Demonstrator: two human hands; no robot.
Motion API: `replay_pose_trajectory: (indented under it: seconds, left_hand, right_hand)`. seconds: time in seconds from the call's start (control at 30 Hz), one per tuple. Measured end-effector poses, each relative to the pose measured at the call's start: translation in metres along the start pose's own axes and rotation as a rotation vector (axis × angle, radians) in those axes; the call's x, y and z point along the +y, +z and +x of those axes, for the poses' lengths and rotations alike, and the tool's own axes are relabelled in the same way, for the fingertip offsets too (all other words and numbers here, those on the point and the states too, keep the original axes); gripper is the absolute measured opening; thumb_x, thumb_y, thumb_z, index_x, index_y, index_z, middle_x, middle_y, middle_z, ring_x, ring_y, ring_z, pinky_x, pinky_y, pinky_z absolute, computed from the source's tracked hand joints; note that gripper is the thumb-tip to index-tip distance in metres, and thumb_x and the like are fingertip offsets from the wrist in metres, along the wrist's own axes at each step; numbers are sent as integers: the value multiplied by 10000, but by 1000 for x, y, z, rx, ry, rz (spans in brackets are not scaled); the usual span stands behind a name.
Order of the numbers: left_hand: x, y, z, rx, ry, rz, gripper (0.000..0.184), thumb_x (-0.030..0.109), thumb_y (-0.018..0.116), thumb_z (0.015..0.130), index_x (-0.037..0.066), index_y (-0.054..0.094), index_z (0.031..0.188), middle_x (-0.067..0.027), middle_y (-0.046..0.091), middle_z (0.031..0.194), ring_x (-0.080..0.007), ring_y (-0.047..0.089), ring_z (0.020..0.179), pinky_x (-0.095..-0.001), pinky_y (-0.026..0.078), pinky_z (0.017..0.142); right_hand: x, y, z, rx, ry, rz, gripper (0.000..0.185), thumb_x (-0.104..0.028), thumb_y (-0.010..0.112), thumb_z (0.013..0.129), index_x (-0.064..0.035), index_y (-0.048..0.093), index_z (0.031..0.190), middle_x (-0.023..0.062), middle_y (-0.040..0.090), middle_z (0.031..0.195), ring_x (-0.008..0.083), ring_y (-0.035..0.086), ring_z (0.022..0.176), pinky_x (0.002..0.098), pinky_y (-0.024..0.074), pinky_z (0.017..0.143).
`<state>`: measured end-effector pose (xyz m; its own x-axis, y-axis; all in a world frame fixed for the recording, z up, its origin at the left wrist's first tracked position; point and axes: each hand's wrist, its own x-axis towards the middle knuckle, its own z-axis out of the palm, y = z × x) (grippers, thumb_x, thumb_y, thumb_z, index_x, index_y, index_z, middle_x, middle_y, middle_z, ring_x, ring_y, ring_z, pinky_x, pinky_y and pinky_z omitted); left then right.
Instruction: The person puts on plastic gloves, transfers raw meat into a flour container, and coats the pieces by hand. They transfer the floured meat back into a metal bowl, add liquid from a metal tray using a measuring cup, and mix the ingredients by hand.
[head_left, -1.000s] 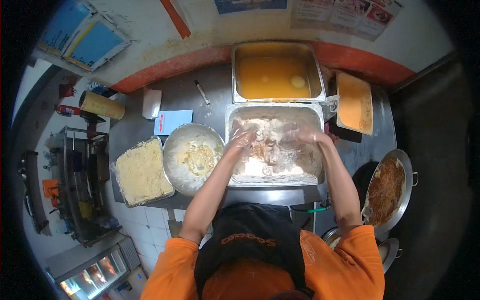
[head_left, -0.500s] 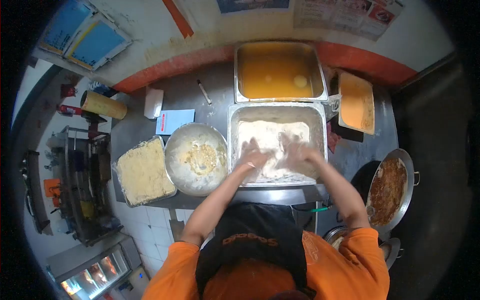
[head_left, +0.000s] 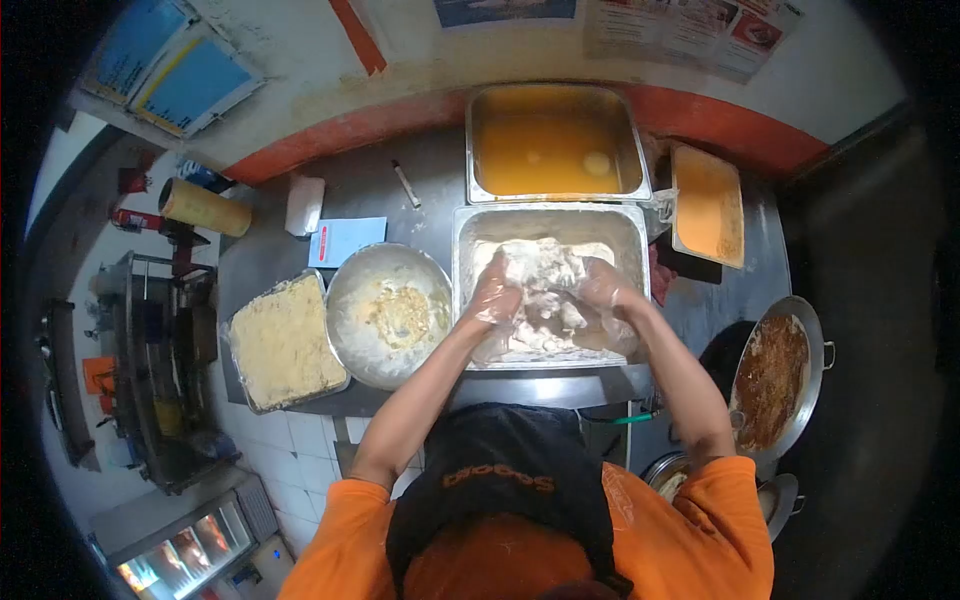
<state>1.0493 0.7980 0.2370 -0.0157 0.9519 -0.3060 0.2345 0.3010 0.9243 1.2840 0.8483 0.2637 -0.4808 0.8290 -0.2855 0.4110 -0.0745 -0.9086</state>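
Note:
Both hands are in clear plastic gloves inside a deep steel pan point(head_left: 465, 290) of white flour point(head_left: 545, 345). My left hand point(head_left: 496, 292) curls at the left side of a heap of flour-coated pieces point(head_left: 545, 265), and my right hand point(head_left: 603, 287) curls round its right side. Together they hold the heap up between them; loose flour and lumps lie below it. The fingertips are partly hidden in the flour, and the coating hides what the pieces are.
Behind stands a steel pan of orange-yellow liquid point(head_left: 545, 150). A steel bowl point(head_left: 345, 330) with floury residue and a crumb-filled tray point(head_left: 280, 345) are left. To the right are a tub of orange liquid point(head_left: 708, 215) and a wide pan with brown contents point(head_left: 772, 385).
My hands were blurred and lower over the flour, fingers spread. Now they have closed in from both sides, and a heap of floured pieces is raised between them.

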Motion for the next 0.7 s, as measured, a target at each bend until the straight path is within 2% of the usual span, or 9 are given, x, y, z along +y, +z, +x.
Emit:
replay_pose_trajectory:
  seconds: [0.1,0.13,0.2,0.27,0.37,0.4,0.5,0.53,0.7]
  left_hand:
    - [0,-9,-13,-122,-496,-374,542,121,668,856,-97,498,1322,-175,698,1090,-260,676,991,-320,494,938]
    - [-6,-5,-12,-112,-518,-458,413,110,682,872,-35,601,1250,-181,670,1201,-227,676,971,-378,563,813]
    - [-12,15,-16,-58,-472,-430,568,214,765,823,-98,566,1254,-182,682,1153,-225,668,1012,-342,534,871]
    - [-43,37,6,62,-427,-259,719,328,831,787,-130,551,1265,-197,678,1157,-246,658,1050,-355,526,898]
    - [-35,45,17,45,-413,-376,713,397,819,784,-114,594,1229,-199,678,1165,-283,664,1039,-390,531,885]
    - [36,31,-5,37,-424,-393,704,422,806,787,-106,613,1209,-205,681,1164,-309,670,1035,-406,533,875]
    - [-4,18,18,52,-298,241,575,398,756,826,-70,658,1144,-235,700,1099,-353,683,1009,-425,537,854]
    - [33,10,-5,67,-168,220,461,336,688,861,-60,670,1096,-263,701,1037,-393,680,984,-449,530,856]
    - [-60,9,20,-97,-43,55,343,187,605,878,18,616,1176,-191,662,980,-316,662,891,-417,560,782]
  right_hand:
    - [-21,-30,10,-302,158,-706,479,-430,714,810,12,707,995,241,702,852,317,684,788,424,541,708]
    - [-18,-11,7,-231,215,-817,606,-455,734,783,-9,612,1176,252,679,997,327,669,907,411,528,796]
    - [20,47,-3,17,182,-1058,899,-462,780,732,-40,421,1439,271,623,1221,346,631,1097,386,498,934]
    - [11,61,9,-128,314,-840,1237,-339,863,663,-56,81,1579,283,496,1417,362,514,1308,352,419,1079]
    - [-2,45,7,-125,144,-263,1182,-250,881,646,-35,163,1560,281,519,1391,372,513,1311,382,421,1085]
    - [26,54,10,79,-12,-394,1121,-175,908,621,15,272,1524,228,681,1153,328,672,1057,386,518,945]
    - [35,34,8,157,116,-274,921,-213,894,642,5,453,1420,189,723,1028,309,706,952,384,550,872]
    - [-4,22,-1,211,72,-449,639,-358,860,678,-6,651,1169,200,724,915,325,708,868,399,560,785]
    - [-28,-6,-11,156,92,-701,474,-432,725,733,31,700,832,261,668,808,404,671,805,481,513,707]
